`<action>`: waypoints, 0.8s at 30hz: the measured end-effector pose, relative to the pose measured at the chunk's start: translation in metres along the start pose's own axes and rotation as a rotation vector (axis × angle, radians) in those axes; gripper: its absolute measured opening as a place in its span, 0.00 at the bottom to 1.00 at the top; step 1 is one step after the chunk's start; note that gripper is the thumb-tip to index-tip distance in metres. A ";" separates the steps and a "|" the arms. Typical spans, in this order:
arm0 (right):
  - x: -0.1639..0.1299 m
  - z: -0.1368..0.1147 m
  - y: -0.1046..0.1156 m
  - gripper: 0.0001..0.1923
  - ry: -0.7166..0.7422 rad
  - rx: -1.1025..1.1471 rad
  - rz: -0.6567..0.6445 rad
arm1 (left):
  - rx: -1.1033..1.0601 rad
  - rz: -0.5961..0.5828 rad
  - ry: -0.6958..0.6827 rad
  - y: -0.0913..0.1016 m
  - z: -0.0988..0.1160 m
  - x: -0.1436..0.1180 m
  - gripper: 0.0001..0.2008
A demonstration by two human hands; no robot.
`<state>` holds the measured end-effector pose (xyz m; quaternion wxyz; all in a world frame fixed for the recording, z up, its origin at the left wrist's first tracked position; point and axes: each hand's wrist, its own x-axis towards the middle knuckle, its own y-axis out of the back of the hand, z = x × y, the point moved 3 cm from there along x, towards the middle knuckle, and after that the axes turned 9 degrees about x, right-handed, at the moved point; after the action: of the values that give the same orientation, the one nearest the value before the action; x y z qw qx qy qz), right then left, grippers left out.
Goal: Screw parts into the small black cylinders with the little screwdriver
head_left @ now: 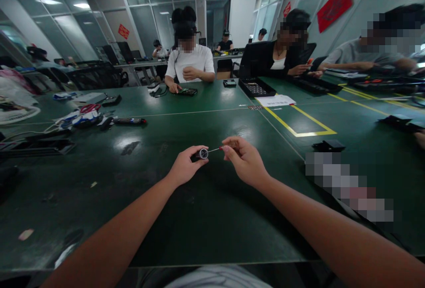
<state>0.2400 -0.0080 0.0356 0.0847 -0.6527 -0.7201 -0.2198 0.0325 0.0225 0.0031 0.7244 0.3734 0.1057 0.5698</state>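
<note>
Over the green table, my left hand grips a short dark cylinder between thumb and fingers. Its round, silvery-rimmed end faces me, and details inside the rim are too small to make out. My right hand pinches a thin metal rod with a red end, like a small screwdriver. From that pinch the rod runs left toward the cylinder's rim; whether they touch I cannot tell. My fingers hide the rest of the rod.
On the left lie a black-and-red pen-like tool, red-handled scissors and a black tray. A black box sits to the right, near yellow tape. Across the table, a person in white handles a circuit board.
</note>
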 end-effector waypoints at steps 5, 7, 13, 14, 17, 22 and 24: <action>-0.003 -0.007 -0.003 0.12 0.046 0.011 -0.062 | 0.012 0.004 -0.012 -0.001 -0.001 0.000 0.19; -0.003 -0.009 -0.002 0.16 0.056 -0.036 -0.023 | 0.014 0.004 -0.011 -0.001 -0.001 0.000 0.19; -0.001 -0.012 -0.001 0.13 0.058 -0.178 0.018 | -0.005 0.017 0.002 -0.001 -0.005 0.001 0.19; -0.001 -0.012 -0.001 0.13 0.071 -0.179 0.011 | -0.018 0.019 0.007 -0.001 -0.006 0.001 0.19; -0.001 -0.013 -0.002 0.11 0.084 -0.170 -0.009 | -0.043 0.023 0.019 -0.003 -0.010 0.002 0.19; -0.002 -0.014 -0.003 0.16 0.051 -0.169 -0.010 | -0.021 0.004 -0.009 -0.003 -0.006 0.001 0.19; -0.002 -0.013 -0.004 0.16 0.048 -0.196 0.003 | -0.023 0.002 -0.017 -0.002 -0.003 0.000 0.19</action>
<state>0.2345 -0.0154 0.0459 0.0377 -0.6537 -0.6917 -0.3046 0.0322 0.0240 -0.0004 0.7290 0.3700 0.0929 0.5684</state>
